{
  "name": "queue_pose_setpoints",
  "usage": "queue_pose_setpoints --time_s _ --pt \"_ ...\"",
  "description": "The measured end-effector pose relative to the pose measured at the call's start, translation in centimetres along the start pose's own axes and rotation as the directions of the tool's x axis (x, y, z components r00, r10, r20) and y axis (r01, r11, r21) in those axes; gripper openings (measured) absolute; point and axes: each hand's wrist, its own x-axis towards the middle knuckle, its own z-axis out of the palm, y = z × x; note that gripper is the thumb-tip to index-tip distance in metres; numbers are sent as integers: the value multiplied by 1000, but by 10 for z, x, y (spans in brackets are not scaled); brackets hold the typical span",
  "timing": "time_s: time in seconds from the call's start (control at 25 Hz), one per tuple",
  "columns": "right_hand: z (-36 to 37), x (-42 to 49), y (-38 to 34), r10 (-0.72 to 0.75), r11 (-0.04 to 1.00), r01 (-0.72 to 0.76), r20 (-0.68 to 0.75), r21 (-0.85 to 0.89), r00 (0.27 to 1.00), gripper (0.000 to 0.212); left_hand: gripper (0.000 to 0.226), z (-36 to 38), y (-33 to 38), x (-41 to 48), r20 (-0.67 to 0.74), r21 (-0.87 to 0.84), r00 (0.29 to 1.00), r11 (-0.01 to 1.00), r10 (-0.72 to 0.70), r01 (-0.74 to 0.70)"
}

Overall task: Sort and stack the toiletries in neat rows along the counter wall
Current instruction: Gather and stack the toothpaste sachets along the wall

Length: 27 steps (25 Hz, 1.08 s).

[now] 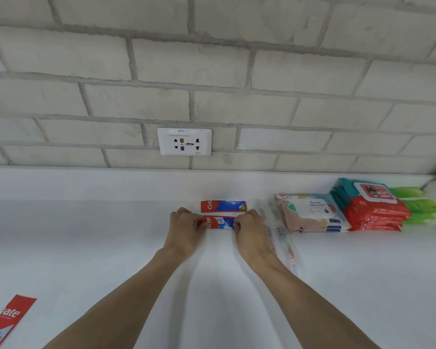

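Both hands are out over the white table [111, 248], centre of the frame, working one toothpaste box [220, 222] between them. The left hand [186, 225] has its fingers curled over the red end of that box, and the right hand [249, 227] pinches the blue end, so the box is gripped at both ends and lies crosswise, parallel to the wall. Whether it is resting on the table or just lifted off it, I can't tell.

Just behind it, nearer the wall, a second toothpaste box [223, 206] lies flat the same way round, red end to the left. The two are close together with a narrow strip of table between them.

Look right of the right hand: some clear-wrapped packets [278, 230] lie lengthwise towards the camera, contents too blurred to name. Beyond them, along the back edge in the right of the frame, there's a stack of pastel wipe packs [310, 212], then a taller stack of red and teal wipe packs [373, 205] pressed up beside it, then green packs [420, 205] tucked in at the far right.

Down in the lower left corner a third toothpaste box [9, 321] lies at an angle, well apart from the rest, partly cut off by the frame edge.

Above the hands, a white wall socket [184, 141] sits on the pale brick wall [237, 71].
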Motion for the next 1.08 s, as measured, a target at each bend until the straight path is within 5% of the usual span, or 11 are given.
queue_pose_setpoints --time_s 0.6,0.84,1.08 --pt "4 7 -5 5 998 -7 -31 -64 999 26 23 7 -1 8 -4 5 1000 1000 18 -18" --pt "-1 1 -13 -25 995 21 -38 -96 999 25 30 -1 -6 -2 -26 -117 994 988 -109 105" --pt "-8 -30 -27 -155 987 156 -38 24 987 26 23 -36 -7 -40 -67 -79 997 996 -45 40"
